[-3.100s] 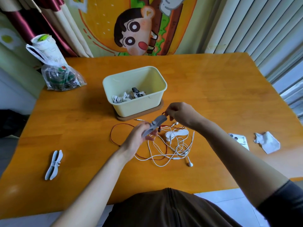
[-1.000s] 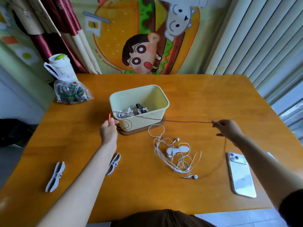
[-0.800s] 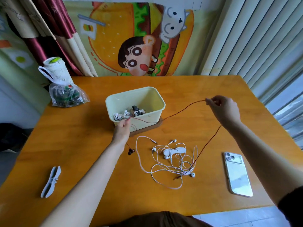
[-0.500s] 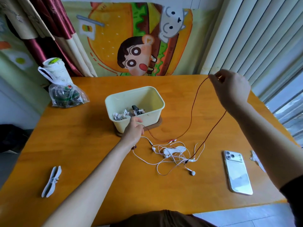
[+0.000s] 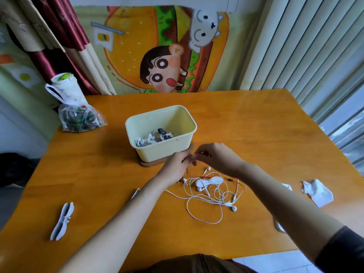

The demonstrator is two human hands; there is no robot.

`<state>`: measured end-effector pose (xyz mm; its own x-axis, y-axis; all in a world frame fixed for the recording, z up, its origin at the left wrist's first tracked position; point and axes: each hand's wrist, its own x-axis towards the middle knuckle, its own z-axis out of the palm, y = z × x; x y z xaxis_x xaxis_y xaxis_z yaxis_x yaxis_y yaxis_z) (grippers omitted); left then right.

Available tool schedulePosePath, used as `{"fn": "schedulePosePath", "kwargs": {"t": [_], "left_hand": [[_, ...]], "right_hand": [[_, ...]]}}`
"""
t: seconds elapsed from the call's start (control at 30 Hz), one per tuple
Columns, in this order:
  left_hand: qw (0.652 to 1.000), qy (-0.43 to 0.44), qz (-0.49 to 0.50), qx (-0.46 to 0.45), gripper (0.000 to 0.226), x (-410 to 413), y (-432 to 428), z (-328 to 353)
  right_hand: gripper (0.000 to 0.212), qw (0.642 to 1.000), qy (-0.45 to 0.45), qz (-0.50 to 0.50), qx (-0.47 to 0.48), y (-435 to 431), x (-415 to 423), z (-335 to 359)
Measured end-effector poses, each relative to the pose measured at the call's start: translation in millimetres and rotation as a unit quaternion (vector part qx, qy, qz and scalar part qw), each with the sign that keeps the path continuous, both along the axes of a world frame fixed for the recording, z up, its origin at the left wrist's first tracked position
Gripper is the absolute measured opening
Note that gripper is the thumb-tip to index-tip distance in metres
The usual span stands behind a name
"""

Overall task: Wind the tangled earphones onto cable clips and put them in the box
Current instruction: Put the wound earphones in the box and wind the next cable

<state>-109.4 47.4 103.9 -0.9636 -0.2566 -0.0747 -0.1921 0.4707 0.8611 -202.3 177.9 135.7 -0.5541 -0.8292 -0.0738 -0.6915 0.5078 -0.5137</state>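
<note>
Hands meet low over the surface (image 5: 246,125), just in front of the cream box (image 5: 163,152). The left hand (image 5: 176,164) has its fingers curled inward, their tips touching those of the right hand (image 5: 216,159). The right fingers are bent and narrowed into a pinch, with a short bit of the red earphones (image 5: 205,176) showing at the tips. A thin dark-red strand drops from under the left hand to the wood, so both hands appear to hold that cable, though the left hand's grip is mostly hidden. More of the red cable lies across and to the right of the loose tangle of white earphones (image 5: 206,209), which spreads on the surface just below the hands. A white cable clip (image 5: 210,180) lies within that tangle.

The box stands on a round wooden coaster (image 5: 146,164), and several wound earphones (image 5: 151,139) already lie at the bottom of it. A grey-white clip (image 5: 62,220) lies alone, well apart on the near left of the surface. The tip of another clip (image 5: 136,192) peeks out beside the left forearm. A knotted plastic bag (image 5: 80,119) sits at the far left corner. A crumpled tissue (image 5: 317,192) lies on the right, and a phone (image 5: 286,187) is mostly hidden behind the right forearm.
</note>
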Motion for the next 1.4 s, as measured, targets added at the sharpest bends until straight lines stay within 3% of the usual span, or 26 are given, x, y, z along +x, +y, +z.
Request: {"fn": "schedulePosePath", "kwargs": {"t": [0.17, 0.27, 0.43, 0.57, 0.63, 0.7, 0.83, 0.97, 1.17, 1.3, 1.4], "left_hand": [[0.978, -0.041, 0.195, 0.053, 0.035, 8.5, -31.8, -21.7], [0.964, -0.048, 0.25, 0.073, 0.037, 13.4, -46.6, -29.9], [0.983, -0.068, 0.17, 0.032, 0.028, 9.9, -39.1, -28.1], [0.989, -0.108, 0.098, 0.018, 0.018, 1.6, -21.6, -18.0], [0.993, -0.11, 0.051, 0.013, 0.013, 1.0, -12.9, -11.3], [0.994, -0.111, 0.004, 0.015, 0.007, 1.3, -4.3, -4.0], [0.995, -0.098, -0.021, 0.02, 0.006, 0.7, 4.9, 4.7], [0.994, -0.101, -0.015, 0.038, 0.006, 10.0, -1.4, 0.1], [0.993, -0.109, -0.039, 0.036, 0.003, 26.8, -17.1, -18.7], [0.992, -0.074, -0.028, 0.098, 0.009, 26.4, -12.9, -19.0], [0.991, -0.069, -0.015, 0.114, 0.012, 27.9, -17.2, -21.6]], "right_hand": [[0.028, 0.995, -0.054, -0.081, 0.035, 39.8, -29.4, -21.0], [0.028, 0.988, -0.031, -0.139, 0.066, 67.0, -52.8, -25.1], [0.026, 0.968, 0.1, -0.227, 0.044, 70.1, -73.7, 7.4], [0.027, 0.938, 0.198, -0.253, 0.132, 61.3, -74.9, 17.6], [0.046, 0.959, 0.158, -0.198, 0.129, 51.2, -63.0, 13.2], [0.057, 0.989, 0.072, -0.11, 0.06, 35.3, -37.6, 9.5], [0.05, 0.997, -0.07, 0.029, 0.007, 5.2, 14.8, -6.5], [0.019, 0.993, -0.113, 0.021, 0.017, -6.9, 27.5, -24.3], [0.023, 0.995, -0.073, 0.042, 0.056, -4.2, 30.5, -33.6], [0.032, 0.982, -0.19, 0.022, -0.004, -10.4, 44.5, -39.5], [0.019, 0.984, -0.179, 0.002, -0.013, -17.2, 50.7, -42.0]]}}
